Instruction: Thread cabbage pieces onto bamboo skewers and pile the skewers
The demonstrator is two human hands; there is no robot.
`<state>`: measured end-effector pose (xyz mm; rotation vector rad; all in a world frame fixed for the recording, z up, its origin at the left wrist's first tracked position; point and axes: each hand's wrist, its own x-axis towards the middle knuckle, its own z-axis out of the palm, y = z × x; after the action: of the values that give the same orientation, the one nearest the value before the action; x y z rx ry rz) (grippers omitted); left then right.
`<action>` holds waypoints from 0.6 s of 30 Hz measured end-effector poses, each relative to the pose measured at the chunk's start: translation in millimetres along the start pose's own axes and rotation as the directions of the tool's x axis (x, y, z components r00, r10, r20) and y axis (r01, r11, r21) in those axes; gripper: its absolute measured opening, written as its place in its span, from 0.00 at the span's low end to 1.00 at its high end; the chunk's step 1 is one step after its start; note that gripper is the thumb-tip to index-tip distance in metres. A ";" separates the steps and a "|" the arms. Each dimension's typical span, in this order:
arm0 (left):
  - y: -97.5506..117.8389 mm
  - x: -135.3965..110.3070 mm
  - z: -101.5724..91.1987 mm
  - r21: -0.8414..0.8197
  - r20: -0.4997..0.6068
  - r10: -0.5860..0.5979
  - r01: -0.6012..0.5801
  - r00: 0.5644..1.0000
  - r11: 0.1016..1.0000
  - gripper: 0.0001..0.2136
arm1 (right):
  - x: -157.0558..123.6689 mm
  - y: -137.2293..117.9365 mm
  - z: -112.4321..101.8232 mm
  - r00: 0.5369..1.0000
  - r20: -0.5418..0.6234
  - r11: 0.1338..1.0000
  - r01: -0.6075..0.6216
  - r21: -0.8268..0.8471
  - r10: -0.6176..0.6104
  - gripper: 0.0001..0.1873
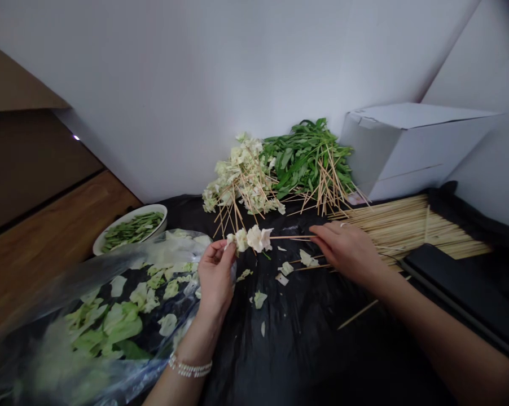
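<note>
Pale cabbage pieces [254,239] are threaded on a thin wooden skewer [290,237], held level above the black sheet. My right hand [343,248] grips the bare end of the skewer between thumb and fingers. At the other end, my left hand [217,268] pinches a cabbage piece at the tip. Just behind lies a pile of cabbage skewers [241,175]. Left of my left hand, a clear plastic bag [47,344] holds loose cabbage leaves [121,324]. Small cabbage scraps [259,299] are scattered below my hands.
Green leafy skewers [305,152] are heaped against the wall, beside a white box [424,146]. Bare skewers [407,225] spread at right near a dark flat object [461,287]. A white bowl [163,223] of cut green vegetables stands left. One stray skewer [358,314] lies on the black sheet [305,361].
</note>
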<state>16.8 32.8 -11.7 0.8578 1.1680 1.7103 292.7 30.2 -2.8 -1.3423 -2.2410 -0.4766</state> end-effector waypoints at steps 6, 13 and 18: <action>9.3 0.7 3.9 -0.083 -0.064 -0.011 0.006 0.998 0.997 0.16 | 4.3 25.3 -11.5 0.996 0.059 0.973 -0.050 -0.227 0.065 0.13; 14.9 -1.1 3.5 -0.137 -0.051 -0.002 -0.005 0.999 0.991 0.15 | 0.1 29.3 -8.4 0.942 0.074 0.922 -0.301 -0.242 0.327 0.16; 13.0 -4.4 5.0 -0.109 -0.021 -0.024 0.022 0.999 0.994 0.14 | 2.1 27.1 0.5 0.874 0.176 0.868 -0.478 0.134 0.454 0.14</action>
<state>19.3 28.1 1.9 0.7579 1.0849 1.7513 315.8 44.4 -0.7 -1.7934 -1.9041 -0.0127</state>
